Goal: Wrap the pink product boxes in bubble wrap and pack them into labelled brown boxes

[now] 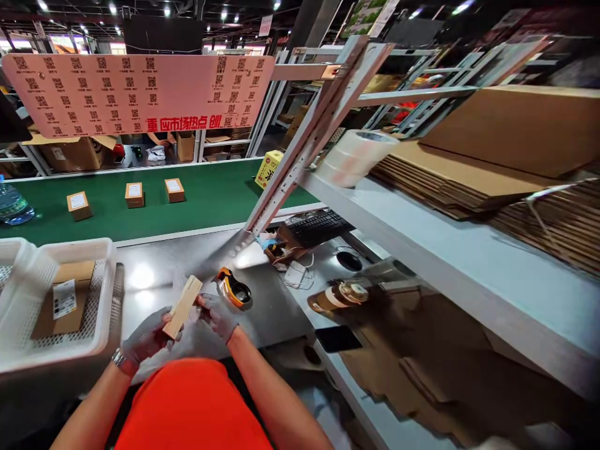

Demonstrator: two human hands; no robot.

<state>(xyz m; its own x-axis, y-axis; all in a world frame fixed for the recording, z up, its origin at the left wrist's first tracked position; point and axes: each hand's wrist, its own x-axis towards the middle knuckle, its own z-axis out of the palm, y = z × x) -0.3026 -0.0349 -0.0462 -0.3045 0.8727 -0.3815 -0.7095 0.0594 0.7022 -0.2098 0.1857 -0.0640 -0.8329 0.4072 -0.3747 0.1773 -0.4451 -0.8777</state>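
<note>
Left hand (146, 339) and right hand (216, 314), gloved, fingers pinching small flat carton (183, 306) between them above desk (262, 300); tape dispenser (233, 288) just beside right hand

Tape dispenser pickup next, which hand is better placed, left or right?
Probably right. The right hand sits just below the orange-and-black tape dispenser on the steel table, pinching one end of the small cardboard box. The left hand grips the box's lower end, farther away beside the white basket.

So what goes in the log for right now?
left hand: holds small box | right hand: on small box | tape dispenser: beside, on table
</note>
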